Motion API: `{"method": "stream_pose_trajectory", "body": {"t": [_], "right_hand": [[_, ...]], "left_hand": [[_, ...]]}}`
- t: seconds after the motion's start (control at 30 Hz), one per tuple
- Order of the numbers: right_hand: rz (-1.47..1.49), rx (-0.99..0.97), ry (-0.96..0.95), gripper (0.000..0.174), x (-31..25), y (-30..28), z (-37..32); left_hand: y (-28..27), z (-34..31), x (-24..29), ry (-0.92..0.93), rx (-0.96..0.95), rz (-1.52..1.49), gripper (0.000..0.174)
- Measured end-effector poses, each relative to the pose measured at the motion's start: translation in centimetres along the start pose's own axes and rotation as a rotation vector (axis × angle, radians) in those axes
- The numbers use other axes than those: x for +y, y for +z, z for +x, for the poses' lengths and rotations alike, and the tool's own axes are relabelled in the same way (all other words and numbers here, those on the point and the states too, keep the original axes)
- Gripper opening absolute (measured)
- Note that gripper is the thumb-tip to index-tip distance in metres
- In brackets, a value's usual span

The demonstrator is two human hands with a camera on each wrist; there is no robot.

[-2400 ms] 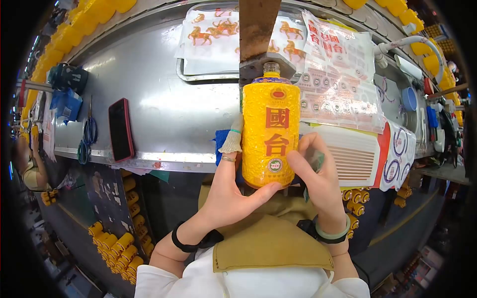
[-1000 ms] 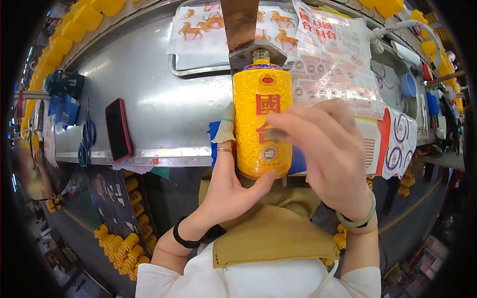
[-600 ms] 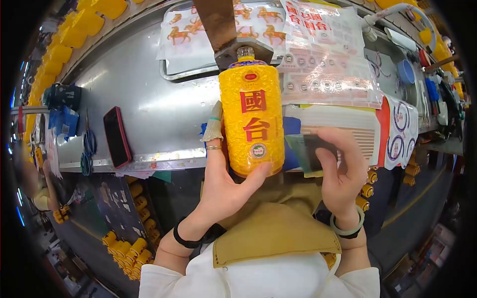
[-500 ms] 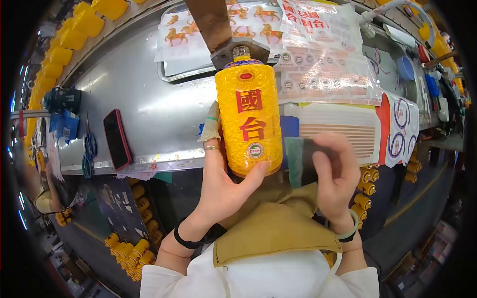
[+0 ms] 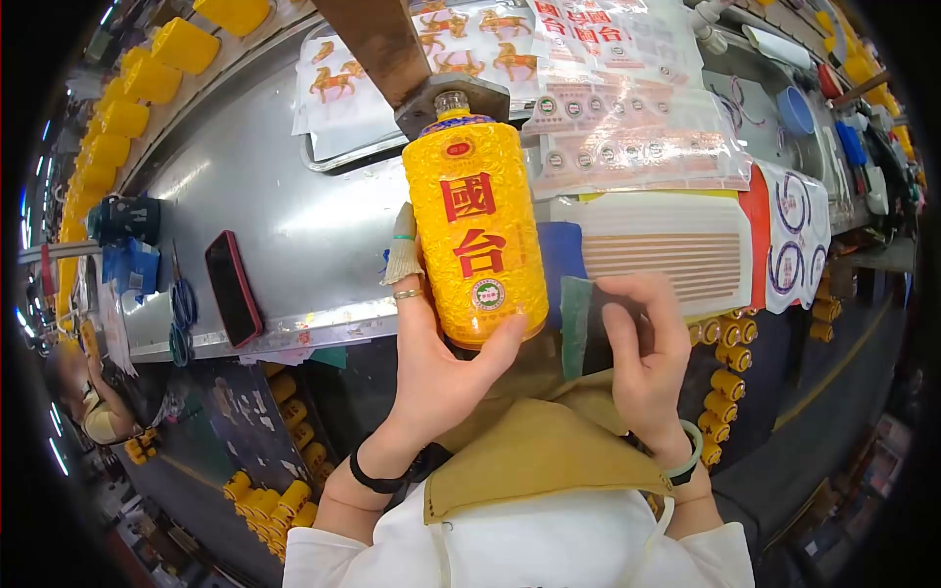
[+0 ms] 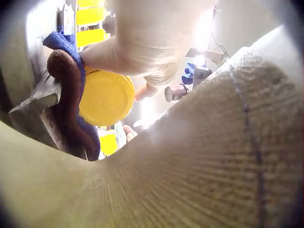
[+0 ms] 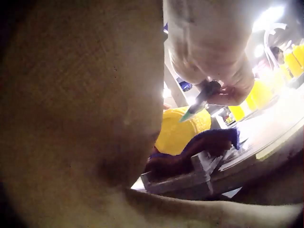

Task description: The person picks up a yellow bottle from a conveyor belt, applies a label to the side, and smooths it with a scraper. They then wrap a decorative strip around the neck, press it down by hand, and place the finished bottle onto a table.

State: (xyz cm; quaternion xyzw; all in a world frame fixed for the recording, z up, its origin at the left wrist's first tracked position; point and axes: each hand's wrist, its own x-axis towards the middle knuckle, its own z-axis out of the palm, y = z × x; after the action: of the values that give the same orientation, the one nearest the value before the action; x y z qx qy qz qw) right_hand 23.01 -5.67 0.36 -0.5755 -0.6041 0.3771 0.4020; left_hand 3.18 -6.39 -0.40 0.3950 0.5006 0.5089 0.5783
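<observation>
A yellow bottle [image 5: 475, 220] with red characters and a round label lies with its glass neck against a notched metal bracket [image 5: 451, 96]. My left hand [image 5: 436, 377] grips its lower left side, thumb across the bottom edge, a cloth cover on one finger. In the left wrist view the yellow base [image 6: 107, 98] shows beside the left hand [image 6: 147, 42]. To the right of the bottle my right hand [image 5: 649, 358] pinches a flat dark scraper with a green edge [image 5: 576, 326], apart from the bottle. The right wrist view shows the right hand [image 7: 209, 52] holding it.
Left of the bottle lie a phone [image 5: 234, 288] and blue-handled scissors [image 5: 182, 318]. Behind are horse decal sheets [image 5: 333, 83]; to the right, clear label sheets [image 5: 637, 147] and a striped white sheet [image 5: 667, 250]. Blue cloth [image 5: 561, 260] sits beside the bottle.
My right hand has drawn back from the front of the bottle to its right side, with the green-edged scraper now in plain sight. The left hand has kept its grip; the whole view has shifted.
</observation>
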Motion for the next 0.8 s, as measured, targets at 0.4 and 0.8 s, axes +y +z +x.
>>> {"method": "stream_pose_trajectory", "body": {"t": [0.4, 0.8], "right_hand": [[0.095, -0.004, -0.042, 0.017, -0.3, 0.4, 0.1], [-0.061, 0.015, -0.103, 0.018, -1.8, 0.3, 0.6]], "left_hand": [[0.0, 0.3, -0.2, 0.007, 0.036, 0.008, 0.086], [-3.6, -0.3, -3.2, 0.094, 0.069, 0.295, 0.095]]}}
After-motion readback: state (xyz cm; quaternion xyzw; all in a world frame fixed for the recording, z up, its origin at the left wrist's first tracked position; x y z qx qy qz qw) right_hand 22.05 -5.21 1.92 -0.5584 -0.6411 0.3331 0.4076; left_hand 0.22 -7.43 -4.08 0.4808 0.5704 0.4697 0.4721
